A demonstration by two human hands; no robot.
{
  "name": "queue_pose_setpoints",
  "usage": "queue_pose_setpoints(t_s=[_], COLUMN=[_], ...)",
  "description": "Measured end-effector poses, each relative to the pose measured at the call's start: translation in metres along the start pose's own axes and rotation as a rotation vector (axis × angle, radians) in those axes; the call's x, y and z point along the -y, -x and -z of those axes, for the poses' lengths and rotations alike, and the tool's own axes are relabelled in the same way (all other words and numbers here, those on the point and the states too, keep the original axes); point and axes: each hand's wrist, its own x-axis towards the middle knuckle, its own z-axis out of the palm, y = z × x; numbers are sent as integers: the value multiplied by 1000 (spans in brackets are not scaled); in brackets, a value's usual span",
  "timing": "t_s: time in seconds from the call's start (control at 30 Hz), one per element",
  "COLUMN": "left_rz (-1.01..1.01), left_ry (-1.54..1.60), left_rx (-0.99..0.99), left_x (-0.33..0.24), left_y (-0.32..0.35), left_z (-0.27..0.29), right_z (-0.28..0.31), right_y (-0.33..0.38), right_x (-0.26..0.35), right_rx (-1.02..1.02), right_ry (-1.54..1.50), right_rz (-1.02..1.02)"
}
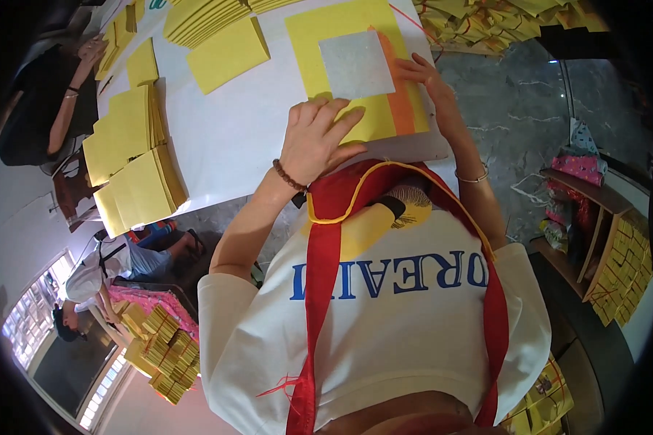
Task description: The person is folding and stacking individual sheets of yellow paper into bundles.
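Head view: both hands, left (313, 138) and right (419, 70), press spread-fingered on the yellow sheet (370, 116).

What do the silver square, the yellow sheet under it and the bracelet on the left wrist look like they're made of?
Silver square: likely thin foil-coated paper, dull metallic grey sheen. Yellow sheet: plain matte paper, flat, evenly coloured. Bracelet: small round brown beads, perhaps wood, too small to tell. The left hand presses on the sheet.

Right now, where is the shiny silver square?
In the head view, the silver square lies on the big yellow sheet at the near edge of the white table, between the left hand and right hand.
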Motion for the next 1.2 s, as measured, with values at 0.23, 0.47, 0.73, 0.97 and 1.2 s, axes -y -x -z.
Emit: queue_pose_setpoints(t_s=[0.23,0.47,0.73,0.97,1.2], left_rz=[-128,-140,68,413,444], left_ry=[-57,-7,381,650,685], left_rx=[81,44,3,127,56], left_x=[5,3,15,18,21], left_y=[-2,-12,-19,-18,-21], left_z=[-6,-5,-5,-6,-10], right_z=[-11,-16,-20,-23,-26], right_y=[2,4,6,8,4], right_x=[0,-7,-10,-8,-12], right_rx=[-51,-104,-162,-180,-210], right_ry=[-143,-339,-410,-469,-488], right_rz=[-97,-192,-195,-342,-288])
